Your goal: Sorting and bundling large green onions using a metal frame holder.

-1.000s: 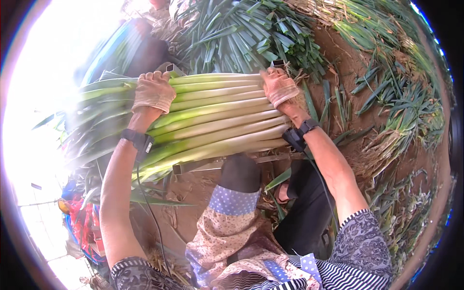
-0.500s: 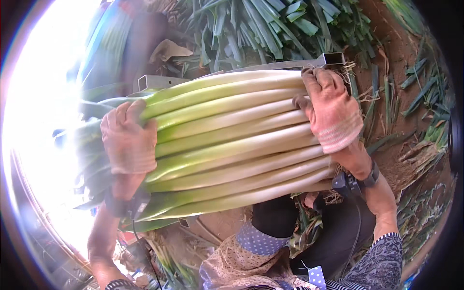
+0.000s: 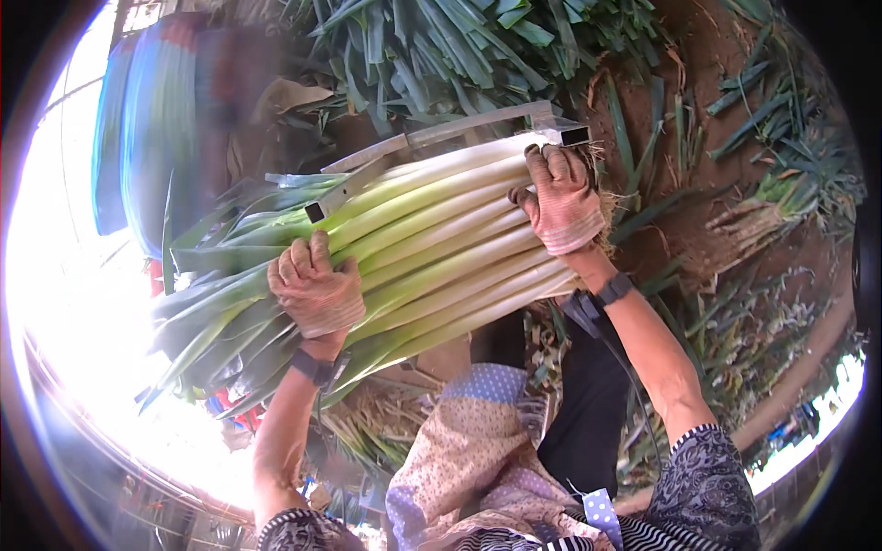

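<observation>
A row of thick leeks (image 3: pixel 446 243) lies side by side across the middle of the view, green leaves to the left and white root ends to the right. My gloved left hand (image 3: pixel 317 289) presses on the stalks where green begins, its fingers bent over them. Over the white shanks by the roots, my gloved right hand (image 3: pixel 562 202) has its fingers curled around the upper ones. A grey metal frame (image 3: pixel 482 124) runs along the row's far side, with square tube ends beside the stalks. The undersides of the leeks are hidden.
A big heap of green leek leaves (image 3: pixel 441 55) lies beyond the frame. Blue-wrapped bundles (image 3: pixel 147 138) stand at the far left. More leeks (image 3: pixel 767 207) and loose leaves are on the brown ground at right. A patterned apron (image 3: pixel 459 441) is nearest me.
The leeks appear lower against the frame, whose left tube end now stands up beside the green part. Both hands have stayed on them. The whole view has shifted.
</observation>
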A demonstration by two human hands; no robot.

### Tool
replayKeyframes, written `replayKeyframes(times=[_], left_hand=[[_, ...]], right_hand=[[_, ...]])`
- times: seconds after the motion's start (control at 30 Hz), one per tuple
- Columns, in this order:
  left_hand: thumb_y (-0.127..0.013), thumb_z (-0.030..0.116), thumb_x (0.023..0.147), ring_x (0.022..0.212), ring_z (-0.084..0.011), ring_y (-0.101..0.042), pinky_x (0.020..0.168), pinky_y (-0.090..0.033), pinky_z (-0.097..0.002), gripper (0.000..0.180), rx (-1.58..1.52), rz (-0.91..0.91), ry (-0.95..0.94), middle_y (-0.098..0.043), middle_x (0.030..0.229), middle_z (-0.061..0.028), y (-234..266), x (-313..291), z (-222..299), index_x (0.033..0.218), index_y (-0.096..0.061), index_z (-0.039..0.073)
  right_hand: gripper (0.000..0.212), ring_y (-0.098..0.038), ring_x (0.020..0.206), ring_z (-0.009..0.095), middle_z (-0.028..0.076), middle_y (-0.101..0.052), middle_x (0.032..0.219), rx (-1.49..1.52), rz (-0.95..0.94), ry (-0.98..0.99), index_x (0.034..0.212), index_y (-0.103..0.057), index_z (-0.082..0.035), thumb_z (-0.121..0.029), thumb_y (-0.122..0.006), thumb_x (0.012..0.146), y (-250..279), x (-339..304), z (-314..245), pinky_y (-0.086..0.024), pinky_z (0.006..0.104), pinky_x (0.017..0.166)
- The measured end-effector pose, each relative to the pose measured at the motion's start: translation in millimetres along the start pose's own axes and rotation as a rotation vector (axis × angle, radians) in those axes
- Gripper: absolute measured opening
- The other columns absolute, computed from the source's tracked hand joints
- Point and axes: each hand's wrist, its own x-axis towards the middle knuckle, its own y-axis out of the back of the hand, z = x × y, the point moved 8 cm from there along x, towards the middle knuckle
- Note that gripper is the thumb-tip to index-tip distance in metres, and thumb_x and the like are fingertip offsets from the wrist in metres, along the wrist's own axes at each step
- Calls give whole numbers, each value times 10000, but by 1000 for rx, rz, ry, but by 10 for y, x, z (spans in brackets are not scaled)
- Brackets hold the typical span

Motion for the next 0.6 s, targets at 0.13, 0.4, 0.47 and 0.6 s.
replayKeyframes(times=[0.13, 0.4, 0.47, 0.6], left_hand=[[-724, 280, 629, 1031, -256, -481, 949, -364, -450, 573, -37, -41, 9, -498, 1066, -72, -78, -23, -66, 1157, -544, 148], [-751, 368, 561, 976, -221, -497, 871, -389, -425, 616, -100, -95, 22, -490, 967, -41, -176, 9, -110, 1111, -564, 162], [-752, 349, 560, 985, -223, -496, 873, -389, -423, 604, -117, -126, 33, -492, 981, -43, -173, -42, -126, 1106, -570, 166], [-741, 302, 571, 1002, -239, -493, 888, -387, -427, 566, -108, -37, 37, -505, 1011, -45, -127, 16, -100, 1101, -588, 173]], right_hand=[[497, -476, 1047, 290, 90, -489, 1117, -47, -14, -8, 1142, -567, -82, -226, -697, 684, 33, 48, -21, -464, 393, 847], [526, -463, 1005, 301, 81, -487, 1118, -133, -117, -15, 1163, -549, -87, -251, -675, 679, -93, 84, 41, -445, 407, 839], [523, -464, 993, 303, 82, -491, 1111, -130, -146, -29, 1163, -551, -83, -254, -674, 684, -95, 71, 31, -440, 408, 833], [516, -478, 1043, 323, 105, -521, 1135, -98, -185, -46, 1176, -570, -55, -238, -675, 705, -144, 68, 39, -422, 411, 894]])
